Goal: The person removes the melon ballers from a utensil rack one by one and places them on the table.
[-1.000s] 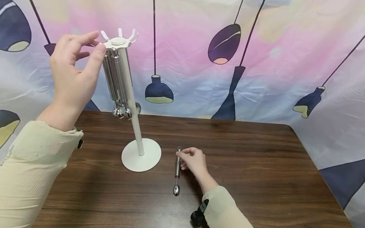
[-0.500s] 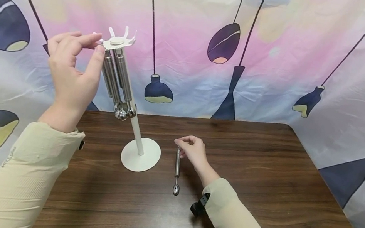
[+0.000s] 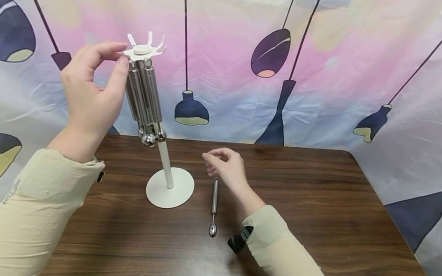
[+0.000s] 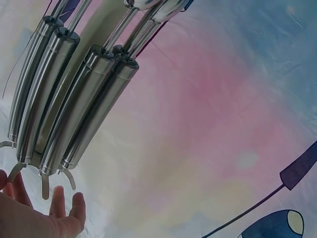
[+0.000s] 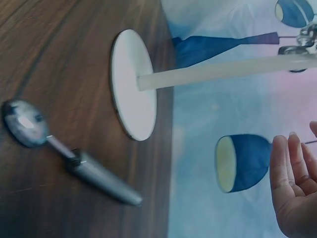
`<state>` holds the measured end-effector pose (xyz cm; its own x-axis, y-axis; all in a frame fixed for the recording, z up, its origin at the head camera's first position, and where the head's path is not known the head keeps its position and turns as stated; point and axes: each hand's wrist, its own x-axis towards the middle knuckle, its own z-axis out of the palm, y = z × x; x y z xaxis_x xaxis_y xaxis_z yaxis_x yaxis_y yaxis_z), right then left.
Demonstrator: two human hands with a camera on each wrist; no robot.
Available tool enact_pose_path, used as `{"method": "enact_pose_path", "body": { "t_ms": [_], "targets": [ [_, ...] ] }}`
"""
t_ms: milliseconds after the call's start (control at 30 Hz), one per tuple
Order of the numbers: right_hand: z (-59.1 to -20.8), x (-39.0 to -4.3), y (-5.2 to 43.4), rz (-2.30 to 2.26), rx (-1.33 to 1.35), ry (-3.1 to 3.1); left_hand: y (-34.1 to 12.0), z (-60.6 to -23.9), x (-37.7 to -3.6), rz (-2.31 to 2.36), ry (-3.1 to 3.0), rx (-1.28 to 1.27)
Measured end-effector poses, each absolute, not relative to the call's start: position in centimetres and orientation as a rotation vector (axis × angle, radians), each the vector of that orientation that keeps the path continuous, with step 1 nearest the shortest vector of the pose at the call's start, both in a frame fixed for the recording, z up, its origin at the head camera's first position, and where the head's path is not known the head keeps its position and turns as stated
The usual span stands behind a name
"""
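A white utensil stand point(image 3: 170, 187) with a hooked top rack point(image 3: 142, 52) stands left of centre. Several steel-handled tools with small round scoops point(image 3: 144, 94) hang from its hooks, handles up. My left hand point(image 3: 94, 89) pinches a hook at the rack's left edge between thumb and forefinger; in the left wrist view the hand's other fingers point(image 4: 58, 201) lie loose beside the hooks. A steel melon baller point(image 3: 215, 198) lies on the table right of the stand's base, scoop toward me. My right hand point(image 3: 225, 167) hovers just above its handle end, fingers relaxed and holding nothing.
The dark wooden table point(image 3: 304, 206) reaches back to a cloth backdrop point(image 3: 232, 55) printed with hanging lamps. A black strap device point(image 3: 240, 239) sits at the right wrist. The stand's tall pole point(image 5: 223, 72) rises between the two hands.
The right hand lets go of the melon baller and lifts away, up and to the left. Under the left hand, the rack and its hanging tools have turned somewhat. The melon baller stays put.
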<state>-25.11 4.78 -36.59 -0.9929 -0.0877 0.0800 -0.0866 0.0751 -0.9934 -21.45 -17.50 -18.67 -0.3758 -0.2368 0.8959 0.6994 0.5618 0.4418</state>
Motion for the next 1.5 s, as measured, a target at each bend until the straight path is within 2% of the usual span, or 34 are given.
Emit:
{"method": "enact_pose_path", "body": {
  "t_ms": [767, 1067, 1300, 1500],
  "targets": [
    [-28.6, -24.9, 1.5, -2.063, -0.620, 2.405, -17.0, -18.7, -21.3, -1.082, -1.672, -0.388],
    [-26.4, -24.8, 0.1, -1.976, -0.663, 2.555, -17.9, -18.7, -22.0, -1.139, -1.686, -0.349],
    [-25.3, -24.9, -0.6, -1.953, -0.711, 2.533, -18.9, -18.7, -22.4, -1.276, -1.892, -0.236],
    [-24.5, -24.9, -1.0, -1.865, -0.748, 2.531, -19.6, -19.0, -22.9, -1.341, -2.019, -0.247]
  ]
}}
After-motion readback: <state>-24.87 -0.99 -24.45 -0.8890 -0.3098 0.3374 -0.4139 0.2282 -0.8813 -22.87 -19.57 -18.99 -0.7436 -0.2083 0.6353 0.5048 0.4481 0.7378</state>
